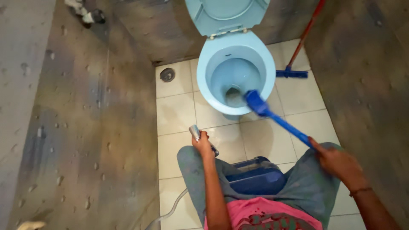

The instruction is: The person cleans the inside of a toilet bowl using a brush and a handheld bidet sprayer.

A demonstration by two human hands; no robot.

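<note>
A light blue toilet bowl (213,91) stands at the top centre with its seat and lid (226,15) raised. My right hand (336,162) grips the handle of a blue toilet brush (279,121), whose head reaches over the front rim into the bowl. My left hand (203,145) holds a metal hand sprayer (196,132), pointing toward the toilet; its white hose (170,211) trails down to the floor at the left.
White floor tiles (177,113) lie between grey-brown walls (85,127). A round floor drain (167,74) sits left of the toilet. A red-handled blue squeegee (298,55) leans in the right corner. A dark blue container (255,176) rests between my knees.
</note>
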